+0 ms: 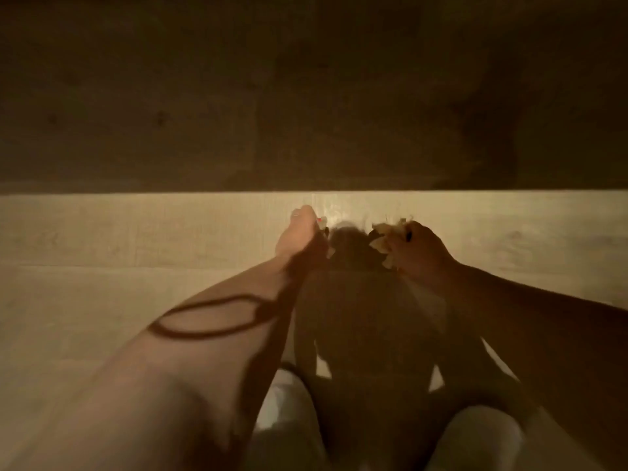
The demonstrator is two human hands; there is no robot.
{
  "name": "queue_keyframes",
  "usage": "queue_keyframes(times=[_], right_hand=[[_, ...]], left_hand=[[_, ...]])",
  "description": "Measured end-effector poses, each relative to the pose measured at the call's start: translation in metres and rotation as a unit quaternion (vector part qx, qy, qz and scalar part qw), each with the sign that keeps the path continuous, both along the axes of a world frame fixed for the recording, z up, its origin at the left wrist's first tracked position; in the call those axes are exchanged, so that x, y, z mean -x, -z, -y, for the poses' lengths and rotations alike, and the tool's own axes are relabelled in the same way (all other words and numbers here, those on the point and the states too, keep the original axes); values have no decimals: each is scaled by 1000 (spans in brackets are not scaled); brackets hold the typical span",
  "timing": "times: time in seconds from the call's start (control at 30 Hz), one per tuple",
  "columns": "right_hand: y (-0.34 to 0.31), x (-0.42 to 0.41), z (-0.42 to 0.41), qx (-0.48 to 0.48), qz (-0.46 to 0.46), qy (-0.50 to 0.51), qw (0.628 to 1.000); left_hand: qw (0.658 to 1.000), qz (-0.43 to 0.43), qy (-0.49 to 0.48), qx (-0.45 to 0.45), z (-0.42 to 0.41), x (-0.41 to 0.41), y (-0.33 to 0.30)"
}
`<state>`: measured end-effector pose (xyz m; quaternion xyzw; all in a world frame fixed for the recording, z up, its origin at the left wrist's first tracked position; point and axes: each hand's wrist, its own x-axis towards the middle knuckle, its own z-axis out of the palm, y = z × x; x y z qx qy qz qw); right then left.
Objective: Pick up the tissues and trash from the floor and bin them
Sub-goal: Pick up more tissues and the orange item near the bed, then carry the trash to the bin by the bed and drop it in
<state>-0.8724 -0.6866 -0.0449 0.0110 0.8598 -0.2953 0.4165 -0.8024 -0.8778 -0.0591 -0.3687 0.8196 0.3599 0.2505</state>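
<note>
Dim warm light, blurry. Both your arms reach forward and down over the pale wood floor (pixel 102 239). Your right hand (pixel 418 246) has its grip closed around a crumpled wad of tissues (pixel 382 237), pale bits sticking out on the thumb side. Your left hand (pixel 300 232) is curled with small pale scraps (pixel 323 222) at its fingertips; can't tell whether that grip actually pinches them. The hands sit near each other, apart, with a dark shadow (pixel 346 239) between them. Far floor is in deep shadow. Light-clothed knees (pixel 289 402) at bottom.
</note>
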Motion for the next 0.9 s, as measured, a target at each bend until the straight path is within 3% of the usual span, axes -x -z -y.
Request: queue_keyframes(times=[0.1, 0.27, 0.47, 0.67, 0.9], right_hand=[[-85, -27, -48, 17, 24, 78, 997], [-287, -76, -114, -11, 44, 193, 980], [-517, -146, -156, -20, 16, 311, 950], [-631, -230, -155, 46, -51, 521, 851], [-653, -392, -155, 64, -121, 684, 717]], left_hand=[[993, -5, 0, -116, -60, -33, -94], [991, -5, -14, -129, -125, -87, -294], [986, 2, 54, -158, -152, -133, -501], [960, 20, 148, -238, -159, -145, -618], [908, 36, 314, -274, -186, -206, -662]])
